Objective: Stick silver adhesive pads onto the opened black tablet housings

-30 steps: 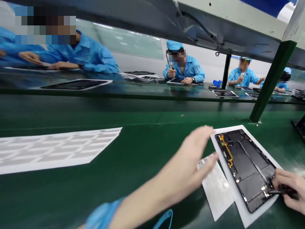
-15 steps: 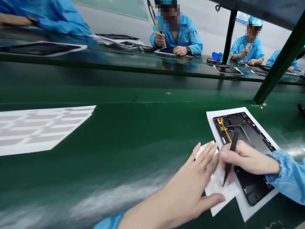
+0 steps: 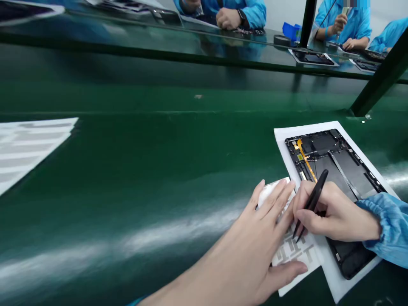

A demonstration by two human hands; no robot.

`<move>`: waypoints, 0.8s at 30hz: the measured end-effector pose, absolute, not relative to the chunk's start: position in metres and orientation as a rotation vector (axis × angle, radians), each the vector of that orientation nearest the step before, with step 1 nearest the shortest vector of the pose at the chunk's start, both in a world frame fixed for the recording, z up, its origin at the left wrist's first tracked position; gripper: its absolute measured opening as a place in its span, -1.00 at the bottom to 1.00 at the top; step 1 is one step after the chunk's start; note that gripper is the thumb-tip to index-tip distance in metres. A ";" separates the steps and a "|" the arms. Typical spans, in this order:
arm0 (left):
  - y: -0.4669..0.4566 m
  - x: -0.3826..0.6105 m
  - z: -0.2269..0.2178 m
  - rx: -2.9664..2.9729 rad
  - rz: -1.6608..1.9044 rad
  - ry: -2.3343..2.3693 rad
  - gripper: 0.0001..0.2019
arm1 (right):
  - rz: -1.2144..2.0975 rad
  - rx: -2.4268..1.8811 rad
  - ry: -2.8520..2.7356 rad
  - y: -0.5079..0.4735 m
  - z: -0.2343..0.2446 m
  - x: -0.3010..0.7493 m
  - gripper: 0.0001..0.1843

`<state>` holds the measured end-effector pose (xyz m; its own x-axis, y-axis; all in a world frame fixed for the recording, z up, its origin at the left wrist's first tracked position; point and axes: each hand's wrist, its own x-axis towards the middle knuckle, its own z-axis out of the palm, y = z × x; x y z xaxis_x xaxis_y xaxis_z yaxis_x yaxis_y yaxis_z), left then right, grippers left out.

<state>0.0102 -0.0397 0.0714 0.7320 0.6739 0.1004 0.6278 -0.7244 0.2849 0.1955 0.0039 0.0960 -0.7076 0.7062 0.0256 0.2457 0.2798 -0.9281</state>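
Note:
My left hand point(image 3: 255, 242) lies flat, fingers spread, pressing down a small white sticker sheet point(image 3: 296, 255) on the green table. My right hand point(image 3: 331, 214) pinches black tweezers point(image 3: 310, 206), their tips touching that sheet close to my left fingertips. Just right of the sheet an opened black tablet point(image 3: 334, 178) with an orange flex cable lies on a white pad point(image 3: 282, 134); my right hand covers its lower middle part.
A large white sheet with grey labels point(image 3: 28, 144) lies at the far left. A green post point(image 3: 379, 76) stands behind the tablet. Across a raised shelf, other people in blue coats point(image 3: 245, 8) work on tablets on white pads point(image 3: 312, 57).
The view has tilted down and right. My right hand with the tweezers came from the tablet's lower corner to the sticker sheet. My left hand settled flat on the sheet.

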 end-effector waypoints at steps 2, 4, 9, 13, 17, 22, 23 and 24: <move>-0.040 0.010 0.071 2.696 0.271 1.038 -0.20 | 1.360 -0.848 -2.150 0.004 0.096 0.194 -0.86; -0.040 0.009 0.070 2.693 0.264 1.041 -0.19 | 1.280 -0.854 -2.196 0.004 0.097 0.193 -0.84; -0.039 0.010 0.072 2.701 0.245 1.037 -0.16 | 1.164 -0.854 -2.240 0.004 0.096 0.192 -0.81; -0.039 0.010 0.073 2.696 0.222 1.032 -0.18 | 1.146 -0.823 -2.264 0.005 0.095 0.192 -0.81; -0.039 0.011 0.073 2.667 0.216 1.025 -0.18 | 1.151 -0.836 -2.259 0.005 0.095 0.193 -0.80; -0.038 0.010 0.074 2.640 0.246 1.037 -0.12 | 1.138 -0.705 -2.296 0.007 0.096 0.194 -0.78; -0.038 0.009 0.074 2.642 0.246 1.040 -0.10 | 1.137 -0.671 -2.301 0.008 0.096 0.194 -0.79; -0.038 0.009 0.074 2.646 0.241 1.042 -0.08 | 1.145 -0.647 -2.301 0.009 0.095 0.194 -0.80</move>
